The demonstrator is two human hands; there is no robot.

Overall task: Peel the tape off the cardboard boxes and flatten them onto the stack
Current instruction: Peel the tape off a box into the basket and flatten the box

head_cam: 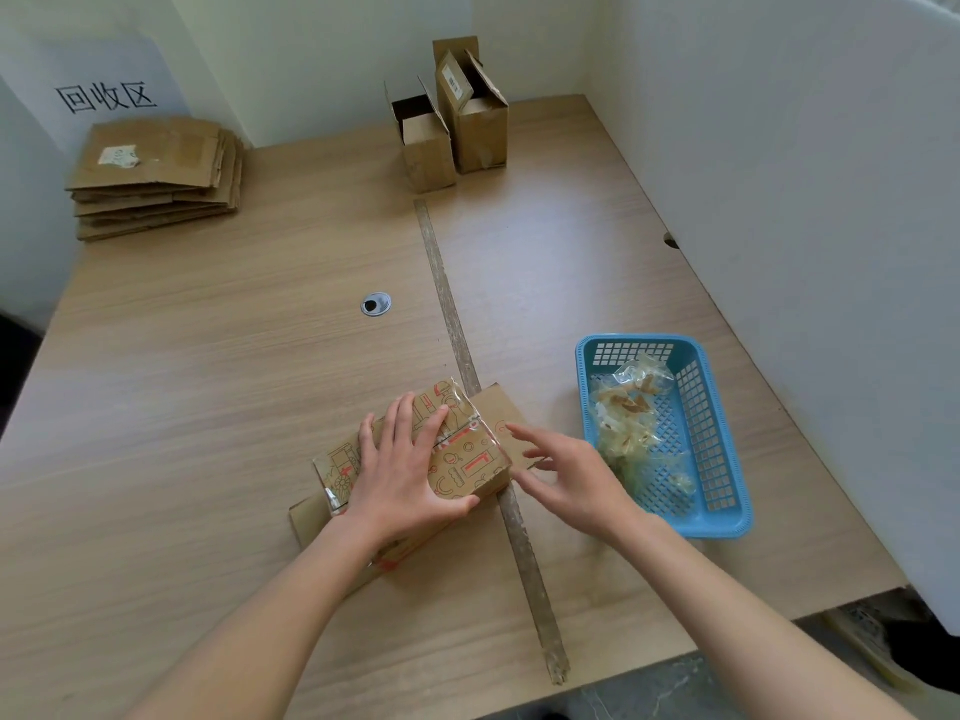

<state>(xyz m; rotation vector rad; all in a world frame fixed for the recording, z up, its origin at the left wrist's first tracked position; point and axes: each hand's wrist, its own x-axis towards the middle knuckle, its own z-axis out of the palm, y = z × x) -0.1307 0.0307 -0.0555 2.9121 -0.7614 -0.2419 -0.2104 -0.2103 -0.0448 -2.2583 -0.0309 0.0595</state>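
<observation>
A small cardboard box [467, 462] printed with red and brown drawings lies near the table's front middle, with clear tape [470, 407] across its top seam and down its ends. My left hand [402, 472] lies flat on the box top, fingers spread, thumb against the near side. To the right of the box, my right hand [563, 472] hovers with its fingers spread and holds nothing. The stack of flattened cardboard [156, 176] sits at the table's far left corner.
A blue plastic basket [727, 491] holding crumpled peeled tape stands right of my right hand. Two open upright boxes [449, 127] stand at the back middle. A worn strip [467, 366] runs down the wooden table [208, 356]. White walls close in the back and right.
</observation>
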